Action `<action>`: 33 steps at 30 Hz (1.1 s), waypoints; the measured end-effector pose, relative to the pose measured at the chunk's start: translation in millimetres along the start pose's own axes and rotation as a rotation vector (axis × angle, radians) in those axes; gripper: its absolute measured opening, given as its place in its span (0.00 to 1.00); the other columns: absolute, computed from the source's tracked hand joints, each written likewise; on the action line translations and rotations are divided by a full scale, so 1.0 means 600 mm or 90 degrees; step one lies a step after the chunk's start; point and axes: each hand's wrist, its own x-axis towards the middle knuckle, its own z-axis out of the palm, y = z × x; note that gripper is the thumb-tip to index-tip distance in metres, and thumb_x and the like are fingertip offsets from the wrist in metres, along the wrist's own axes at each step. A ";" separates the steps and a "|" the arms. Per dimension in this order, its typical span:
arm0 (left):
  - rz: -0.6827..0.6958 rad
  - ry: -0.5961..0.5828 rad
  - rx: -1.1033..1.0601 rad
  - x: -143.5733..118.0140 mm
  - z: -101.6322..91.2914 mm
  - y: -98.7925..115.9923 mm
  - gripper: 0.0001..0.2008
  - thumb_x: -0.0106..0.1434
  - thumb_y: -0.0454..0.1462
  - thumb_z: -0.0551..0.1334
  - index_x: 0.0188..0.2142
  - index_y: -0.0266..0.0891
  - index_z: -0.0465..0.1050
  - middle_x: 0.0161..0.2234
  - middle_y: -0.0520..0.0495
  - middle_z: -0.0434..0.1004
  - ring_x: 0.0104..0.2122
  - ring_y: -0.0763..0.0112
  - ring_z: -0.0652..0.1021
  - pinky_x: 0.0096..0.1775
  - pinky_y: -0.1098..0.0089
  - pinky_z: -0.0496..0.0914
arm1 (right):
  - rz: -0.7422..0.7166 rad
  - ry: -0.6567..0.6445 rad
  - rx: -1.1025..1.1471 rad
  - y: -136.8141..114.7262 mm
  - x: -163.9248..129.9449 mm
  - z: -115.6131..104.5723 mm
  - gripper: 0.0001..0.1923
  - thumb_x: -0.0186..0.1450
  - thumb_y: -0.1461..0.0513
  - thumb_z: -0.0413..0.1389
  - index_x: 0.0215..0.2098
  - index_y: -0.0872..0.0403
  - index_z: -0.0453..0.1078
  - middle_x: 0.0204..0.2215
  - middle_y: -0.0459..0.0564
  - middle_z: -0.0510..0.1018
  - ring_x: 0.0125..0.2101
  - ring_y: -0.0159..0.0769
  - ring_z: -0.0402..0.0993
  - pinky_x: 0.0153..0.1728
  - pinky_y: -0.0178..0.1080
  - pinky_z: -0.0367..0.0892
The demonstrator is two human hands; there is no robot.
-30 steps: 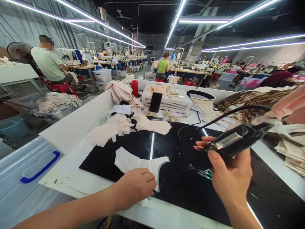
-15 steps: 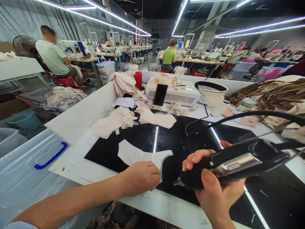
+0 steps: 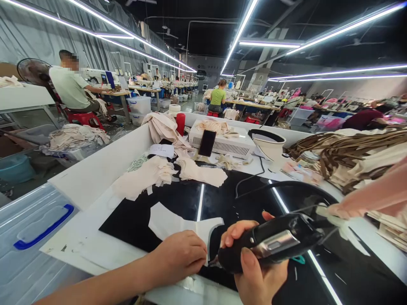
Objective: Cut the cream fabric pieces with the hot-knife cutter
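- Down in the head view, the left hand [image 3: 182, 256] presses curled fingers on a white fabric piece [image 3: 178, 222] lying on the black table [image 3: 248, 199].
- Right hand [image 3: 257, 275] fingers wrap the black corded tool [image 3: 270, 243], just beside the fabric's right edge.

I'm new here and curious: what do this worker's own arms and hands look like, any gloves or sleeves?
Both are bare. The left hand wears no glove, ring or watch, and its forearm shows no sleeve up to the picture's edge. The right hand is also ungloved, with short, plain nails and no jewellery; its wrist runs out of view at the bottom. No markings or cables on either arm.
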 end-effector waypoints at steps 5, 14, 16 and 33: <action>-0.009 -0.019 -0.032 0.003 -0.005 0.001 0.07 0.73 0.31 0.62 0.39 0.38 0.78 0.42 0.48 0.85 0.42 0.67 0.82 0.48 0.69 0.73 | -0.007 0.011 -0.008 -0.005 0.004 0.005 0.29 0.68 0.58 0.65 0.63 0.44 0.62 0.32 0.43 0.77 0.27 0.34 0.74 0.26 0.40 0.76; 0.008 -0.005 -0.057 0.002 -0.002 -0.001 0.07 0.74 0.31 0.61 0.40 0.38 0.79 0.43 0.48 0.85 0.44 0.66 0.82 0.51 0.68 0.72 | -0.013 0.045 -0.006 -0.018 0.013 0.008 0.30 0.65 0.58 0.67 0.63 0.44 0.65 0.30 0.42 0.77 0.25 0.33 0.72 0.23 0.39 0.74; 0.015 -0.005 -0.055 0.003 -0.003 0.000 0.08 0.74 0.32 0.61 0.40 0.38 0.79 0.43 0.47 0.85 0.44 0.65 0.82 0.50 0.68 0.72 | -0.016 0.041 -0.011 -0.015 0.012 0.008 0.30 0.65 0.59 0.67 0.63 0.44 0.64 0.31 0.42 0.77 0.25 0.33 0.72 0.23 0.39 0.74; -0.023 -0.058 0.006 0.018 -0.018 0.009 0.05 0.75 0.34 0.63 0.41 0.36 0.77 0.41 0.46 0.82 0.43 0.65 0.80 0.50 0.67 0.71 | -0.011 0.032 -0.018 -0.014 0.009 0.008 0.31 0.65 0.61 0.67 0.63 0.46 0.64 0.31 0.42 0.77 0.26 0.34 0.72 0.23 0.40 0.74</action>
